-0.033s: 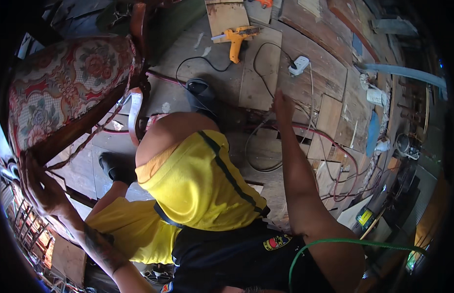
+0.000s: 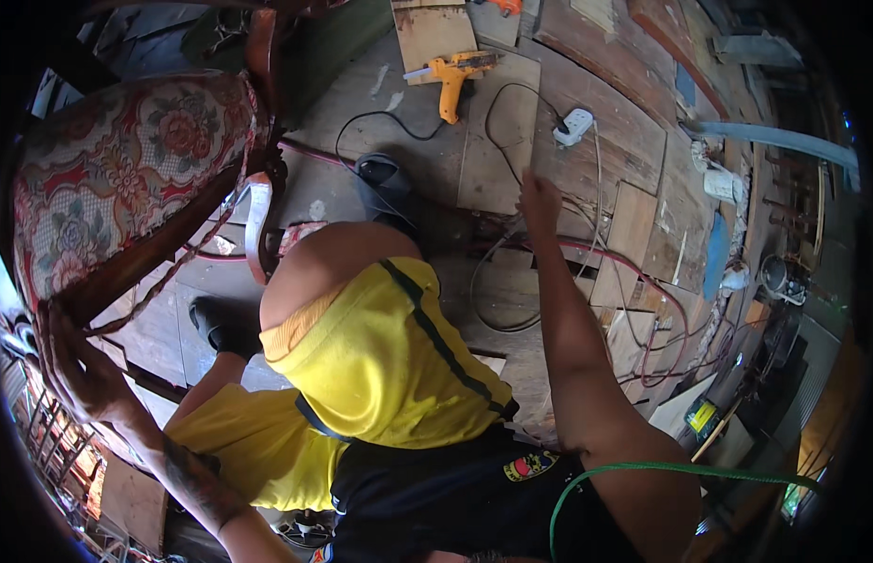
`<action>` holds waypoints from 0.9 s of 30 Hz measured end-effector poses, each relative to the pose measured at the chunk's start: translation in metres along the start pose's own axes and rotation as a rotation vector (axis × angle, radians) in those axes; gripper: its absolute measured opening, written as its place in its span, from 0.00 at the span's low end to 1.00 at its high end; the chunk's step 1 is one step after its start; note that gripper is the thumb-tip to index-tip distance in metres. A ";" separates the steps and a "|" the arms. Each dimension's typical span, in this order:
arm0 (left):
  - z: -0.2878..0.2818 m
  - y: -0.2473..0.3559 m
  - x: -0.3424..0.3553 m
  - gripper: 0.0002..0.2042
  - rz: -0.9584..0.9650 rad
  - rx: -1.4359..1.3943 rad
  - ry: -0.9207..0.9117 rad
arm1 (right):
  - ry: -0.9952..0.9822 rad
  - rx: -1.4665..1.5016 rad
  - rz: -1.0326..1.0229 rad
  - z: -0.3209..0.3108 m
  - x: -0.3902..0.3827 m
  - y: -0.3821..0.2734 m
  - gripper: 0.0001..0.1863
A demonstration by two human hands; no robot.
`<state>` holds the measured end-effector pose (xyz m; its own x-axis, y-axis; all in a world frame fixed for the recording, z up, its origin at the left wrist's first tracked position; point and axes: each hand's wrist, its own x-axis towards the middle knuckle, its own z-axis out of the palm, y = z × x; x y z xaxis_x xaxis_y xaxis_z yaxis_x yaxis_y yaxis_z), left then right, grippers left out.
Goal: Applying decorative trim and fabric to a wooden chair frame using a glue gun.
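Observation:
At the lower corner of the chair seat on the left is my left hand, its fingers bent about the end of a braided trim cord. That cord hangs in a slack line along the edge of the floral upholstered seat and its dark wooden frame. My right hand is closed low over the floor planks, beside a black power cord; what lies inside the fingers is hidden. Beyond my foot, an orange glue gun rests on a wooden board with its black cord trailing.
A white power outlet block with a plug in it lies beyond my right hand. Looped cables and a red hose cross the planks at right. A green cord passes over my right arm. Wood pieces lie about.

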<state>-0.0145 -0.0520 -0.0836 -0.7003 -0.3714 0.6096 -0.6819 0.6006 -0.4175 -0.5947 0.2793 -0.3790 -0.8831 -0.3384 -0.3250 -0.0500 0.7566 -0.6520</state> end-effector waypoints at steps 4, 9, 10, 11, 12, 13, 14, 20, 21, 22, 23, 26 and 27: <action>-0.007 -0.005 -0.002 0.06 0.002 -0.040 0.015 | -0.004 -0.070 -0.400 0.084 0.041 -0.043 0.26; 0.004 0.006 -0.016 0.06 -0.119 -0.352 0.046 | -0.054 0.081 -0.355 0.198 0.169 -0.034 0.35; -0.003 -0.004 -0.042 0.07 -0.279 -0.356 0.038 | -0.009 0.047 -0.305 0.236 0.162 -0.043 0.40; 0.015 0.021 -0.031 0.08 -0.341 -0.347 0.111 | -0.036 0.440 -0.325 0.197 0.217 -0.037 0.41; 0.019 0.040 -0.014 0.09 -0.330 -0.229 0.097 | -0.085 0.528 -0.229 0.131 0.295 -0.021 0.42; 0.024 0.050 -0.006 0.10 -0.348 -0.259 0.197 | 0.178 -0.196 -0.361 0.080 0.330 -0.035 0.44; -0.007 0.042 0.012 0.11 -0.241 -0.038 0.045 | -0.027 -0.415 -0.236 0.217 0.236 -0.038 0.49; -0.021 0.041 0.018 0.13 -0.299 0.009 0.080 | -0.039 -0.144 -0.052 0.192 0.210 -0.088 0.28; -0.023 0.039 0.018 0.14 -0.307 0.000 0.086 | -0.100 0.174 0.089 0.182 0.197 -0.104 0.26; -0.019 0.041 0.019 0.14 -0.313 -0.033 0.115 | -0.130 0.254 0.156 0.157 0.193 -0.114 0.25; -0.016 0.040 0.021 0.13 -0.307 -0.065 0.144 | -0.104 0.257 0.142 0.138 0.182 -0.122 0.25; -0.007 0.036 0.018 0.15 -0.285 -0.149 0.214 | -0.203 0.595 0.070 0.082 0.098 -0.169 0.20; -0.005 0.034 0.017 0.17 -0.299 -0.180 0.245 | -0.241 0.643 -0.037 0.061 0.039 -0.212 0.19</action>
<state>-0.0489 -0.0341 -0.0841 -0.3916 -0.3818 0.8372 -0.7846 0.6138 -0.0871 -0.5899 0.0718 -0.2955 -0.7537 -0.5294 -0.3895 0.2745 0.2850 -0.9184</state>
